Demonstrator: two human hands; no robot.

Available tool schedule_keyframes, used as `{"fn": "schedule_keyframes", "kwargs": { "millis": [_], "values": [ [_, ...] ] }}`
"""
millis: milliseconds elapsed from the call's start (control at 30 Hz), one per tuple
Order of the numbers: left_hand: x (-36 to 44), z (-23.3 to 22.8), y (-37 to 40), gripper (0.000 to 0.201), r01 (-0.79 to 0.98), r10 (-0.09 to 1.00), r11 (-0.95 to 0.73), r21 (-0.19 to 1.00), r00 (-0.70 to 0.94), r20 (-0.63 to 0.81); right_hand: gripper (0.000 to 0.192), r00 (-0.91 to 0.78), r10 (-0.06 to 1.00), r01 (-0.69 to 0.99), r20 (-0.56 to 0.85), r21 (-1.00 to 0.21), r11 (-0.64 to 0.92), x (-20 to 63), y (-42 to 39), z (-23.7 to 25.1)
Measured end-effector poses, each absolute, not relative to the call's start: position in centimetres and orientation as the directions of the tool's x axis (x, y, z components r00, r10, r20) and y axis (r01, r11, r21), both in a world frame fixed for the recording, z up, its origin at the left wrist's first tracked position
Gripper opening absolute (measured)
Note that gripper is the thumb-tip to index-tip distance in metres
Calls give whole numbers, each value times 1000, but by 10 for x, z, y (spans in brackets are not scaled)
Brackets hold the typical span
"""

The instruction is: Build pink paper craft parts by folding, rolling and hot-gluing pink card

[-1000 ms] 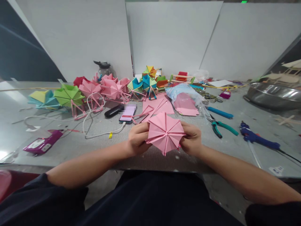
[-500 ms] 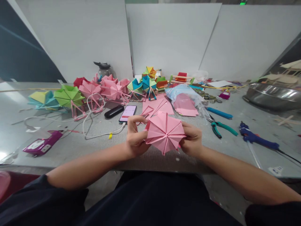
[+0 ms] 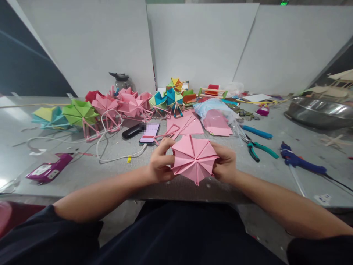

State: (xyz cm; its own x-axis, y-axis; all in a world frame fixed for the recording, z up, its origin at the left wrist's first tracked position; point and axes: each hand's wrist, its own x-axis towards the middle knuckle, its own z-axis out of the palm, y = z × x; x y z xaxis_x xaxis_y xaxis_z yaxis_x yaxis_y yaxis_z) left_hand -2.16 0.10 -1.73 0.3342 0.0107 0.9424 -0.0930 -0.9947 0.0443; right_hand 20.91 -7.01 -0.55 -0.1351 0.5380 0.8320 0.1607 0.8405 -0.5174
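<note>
Between my two hands, above the table's front edge, is a pink folded-paper wheel (image 3: 195, 160) with creases running out from its centre. My left hand (image 3: 162, 162) is closed on its left side, and my right hand (image 3: 224, 162) grips the right side, with most fingertips hidden behind the paper. Just beyond the left fingers lies a pink stick frame (image 3: 168, 133), its end reaching over a lit phone (image 3: 149, 133). Behind the wheel are pink paper sheets (image 3: 187, 123) and a plastic bag (image 3: 213, 108) with more pink paper.
Several finished paper wheels on stands, among them a green one (image 3: 80, 113), line the back left. A white cable (image 3: 99, 147) loops near a purple box (image 3: 49, 169). Pliers (image 3: 260, 149), a blue glue gun (image 3: 302, 160) and a steel basin (image 3: 321, 110) are at right.
The paper wheel has turned and dropped slightly in my hands. My left fingers have shifted along its edge. More of the pink stick frame now shows over the phone.
</note>
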Motion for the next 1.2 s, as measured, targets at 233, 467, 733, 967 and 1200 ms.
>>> {"fn": "schedule_keyframes", "kwargs": {
  "millis": [233, 467, 733, 967, 1200],
  "values": [
    [-25, -15, 3, 35, -163, 13, -983, 88, 410, 912, 17, -120, 631, 98, 767, -623, 776, 210, -69, -10],
    [-24, -7, 2, 72, -227, 6, -967, 114, 427, 904, 24, -65, 780, -13, 622, -782, 623, 216, -66, -15],
    [-24, -3, -8, 23, -95, 112, -982, 165, 410, 905, 29, -172, 780, -34, 602, -795, 606, 217, -67, -5],
    [-18, -12, -5, 31, -173, 213, -945, 279, 324, 922, 33, -306, 782, -38, 542, -828, 559, 215, -70, 3],
    [-13, -23, 0, 66, -207, 249, -925, 319, 302, 920, 36, -307, 820, -23, 482, -866, 500, 218, -69, 1]
  ]
}}
